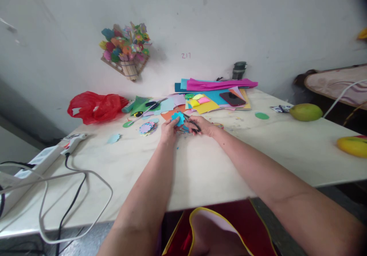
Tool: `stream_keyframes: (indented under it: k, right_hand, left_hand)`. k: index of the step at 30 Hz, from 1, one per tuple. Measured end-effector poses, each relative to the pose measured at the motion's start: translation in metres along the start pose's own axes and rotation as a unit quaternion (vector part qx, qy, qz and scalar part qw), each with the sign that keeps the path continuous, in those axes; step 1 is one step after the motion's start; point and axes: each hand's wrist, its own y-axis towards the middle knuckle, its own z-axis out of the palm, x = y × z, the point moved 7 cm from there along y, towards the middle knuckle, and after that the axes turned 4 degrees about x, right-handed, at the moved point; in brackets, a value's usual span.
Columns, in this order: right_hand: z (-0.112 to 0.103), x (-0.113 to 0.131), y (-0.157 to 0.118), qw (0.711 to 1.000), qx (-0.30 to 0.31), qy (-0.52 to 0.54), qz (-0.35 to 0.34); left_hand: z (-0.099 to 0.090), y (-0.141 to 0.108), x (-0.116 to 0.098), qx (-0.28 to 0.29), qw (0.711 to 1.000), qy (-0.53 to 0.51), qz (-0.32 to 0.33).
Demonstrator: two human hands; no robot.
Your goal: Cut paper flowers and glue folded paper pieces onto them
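My left hand (169,129) pinches a small blue paper flower (178,119) with a scalloped edge. Fingers of my right hand (200,126) are wrapped round the dark handles of a pair of scissors (195,127), whose blades reach to the flower's right edge. Whether the blades touch the paper I cannot tell. Below the hands lie small blue scraps. To the left is a stack of scalloped paper flowers (147,128) in several colours, a lilac one on top. A separate light blue paper piece (114,138) lies further left.
Coloured paper sheets (210,106) lie behind my hands, with a phone (233,99) on them. A second pair of scissors (152,105), a red plastic bag (96,107), a glue gun (73,143) and a power strip (31,168) are left. A green mango (306,112) sits right.
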Motion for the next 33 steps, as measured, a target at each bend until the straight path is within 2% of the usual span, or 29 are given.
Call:
stream_keyframes:
  k: [11, 26, 33]
  right_hand:
    - [-0.0002, -0.0072, 0.0052, 1.0, -0.009, 0.023, 0.004]
    - [0.0015, -0.0036, 0.0029, 0.999, -0.013, 0.034, 0.01]
    - [0.0033, -0.0071, 0.0059, 0.997, -0.012, 0.075, 0.011]
  left_hand:
    - [-0.0004, 0.0021, 0.0012, 0.001, 1.0, 0.004, 0.007]
    - [-0.0028, 0.0052, 0.0035, 0.007, 1.0, 0.001, 0.008]
    - [-0.0055, 0.0058, 0.0035, 0.008, 1.0, 0.002, 0.007]
